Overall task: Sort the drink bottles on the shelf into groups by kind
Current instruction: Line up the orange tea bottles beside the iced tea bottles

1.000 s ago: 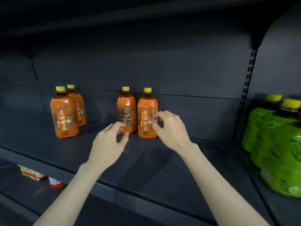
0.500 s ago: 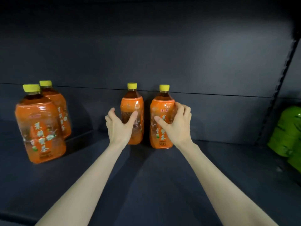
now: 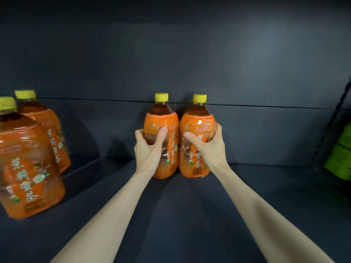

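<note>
- Head view: the left hand (image 3: pixel 150 151) curls round an orange-labelled plastic tea bottle with a yellow cap (image 3: pixel 171 147), which stands upright at the back of the dark shelf (image 3: pixel 190 215).
- The right hand (image 3: pixel 208 149) grips the matching right bottle (image 3: pixel 198 121); the two bottles touch.
- A nearer orange bottle (image 3: pixel 28 168) and a rear orange bottle (image 3: pixel 52 130) stand far left.
- A green-wrapped bottle (image 3: pixel 340 158) is at the right edge.

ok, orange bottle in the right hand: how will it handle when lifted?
Probably heavy: the orange bottle looks full to the neck. Its glossy wrap may be slippery, though the right hand curls round it. Flat base: likely slides, not rolls.
</note>
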`<control>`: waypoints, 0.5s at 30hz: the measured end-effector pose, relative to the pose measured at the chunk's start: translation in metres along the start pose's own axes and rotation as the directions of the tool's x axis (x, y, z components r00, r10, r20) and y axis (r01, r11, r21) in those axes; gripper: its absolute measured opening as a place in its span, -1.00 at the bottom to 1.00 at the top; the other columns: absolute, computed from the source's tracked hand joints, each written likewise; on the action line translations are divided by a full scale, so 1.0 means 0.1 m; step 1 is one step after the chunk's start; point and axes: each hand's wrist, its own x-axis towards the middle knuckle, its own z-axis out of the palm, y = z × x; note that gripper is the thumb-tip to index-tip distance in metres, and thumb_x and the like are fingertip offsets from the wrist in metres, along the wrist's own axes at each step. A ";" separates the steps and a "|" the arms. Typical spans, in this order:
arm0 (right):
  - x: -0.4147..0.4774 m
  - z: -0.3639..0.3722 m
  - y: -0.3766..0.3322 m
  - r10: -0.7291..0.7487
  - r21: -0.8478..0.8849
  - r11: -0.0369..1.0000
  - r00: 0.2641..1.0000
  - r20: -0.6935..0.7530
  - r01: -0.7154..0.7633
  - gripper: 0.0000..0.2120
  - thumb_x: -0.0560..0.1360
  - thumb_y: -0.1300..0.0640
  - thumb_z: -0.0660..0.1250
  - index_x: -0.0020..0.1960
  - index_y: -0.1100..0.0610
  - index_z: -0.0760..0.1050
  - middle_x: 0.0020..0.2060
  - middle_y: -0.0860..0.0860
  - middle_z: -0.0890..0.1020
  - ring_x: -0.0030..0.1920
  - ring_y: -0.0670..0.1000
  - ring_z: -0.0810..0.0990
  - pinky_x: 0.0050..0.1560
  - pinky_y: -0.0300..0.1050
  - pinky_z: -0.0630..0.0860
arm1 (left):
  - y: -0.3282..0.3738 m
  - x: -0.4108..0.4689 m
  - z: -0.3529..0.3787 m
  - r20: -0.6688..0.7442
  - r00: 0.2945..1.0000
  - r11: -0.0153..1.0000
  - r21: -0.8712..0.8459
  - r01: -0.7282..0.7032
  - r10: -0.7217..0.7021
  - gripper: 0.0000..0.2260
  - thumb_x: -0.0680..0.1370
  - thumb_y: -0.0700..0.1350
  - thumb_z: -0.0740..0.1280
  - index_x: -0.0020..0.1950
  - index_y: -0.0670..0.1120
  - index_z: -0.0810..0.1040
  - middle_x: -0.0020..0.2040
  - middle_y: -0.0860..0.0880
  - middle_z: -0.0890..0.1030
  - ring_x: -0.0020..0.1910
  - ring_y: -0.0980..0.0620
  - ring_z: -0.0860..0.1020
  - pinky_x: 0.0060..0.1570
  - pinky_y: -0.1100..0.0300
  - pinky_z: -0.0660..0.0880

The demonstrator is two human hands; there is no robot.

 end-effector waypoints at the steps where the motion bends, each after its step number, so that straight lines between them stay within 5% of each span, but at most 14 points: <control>1: -0.01 0.00 -0.01 0.006 0.002 1.000 1.000 -0.006 -0.006 -0.14 0.26 -0.15 0.55 0.42 -0.05 0.19 0.26 -0.04 0.48 0.21 -0.01 0.52 0.19 0.01 0.52 | 0.00 0.00 -0.03 0.035 0.999 1.000 -0.017 0.010 -0.010 -0.48 0.30 0.37 0.30 0.09 0.07 0.36 -0.01 0.14 0.55 0.03 0.09 0.56 0.12 -0.03 0.52; 7: -0.14 0.04 -0.08 0.025 -0.035 0.999 0.999 -0.040 -0.026 -0.29 0.28 -0.26 0.49 0.29 -0.06 0.28 0.23 -0.01 0.50 0.18 0.00 0.55 0.20 0.07 0.53 | 0.05 0.00 -0.29 0.219 0.975 0.987 -0.147 0.068 -0.034 -0.61 0.36 0.32 0.16 0.05 0.14 0.43 0.02 0.08 0.59 0.02 0.12 0.58 0.01 0.13 0.51; 15: -0.38 0.09 -0.21 0.059 -0.083 0.994 0.991 -0.122 -0.070 0.12 -0.14 -0.56 0.43 0.28 0.00 0.39 0.17 0.02 0.54 0.13 0.02 0.60 0.14 0.12 0.58 | 0.09 -0.19 -0.34 0.215 0.973 0.975 -0.182 0.125 -0.085 -0.45 0.40 0.34 0.18 0.29 0.10 0.22 0.14 0.04 0.49 0.06 0.07 0.52 -0.05 0.14 0.47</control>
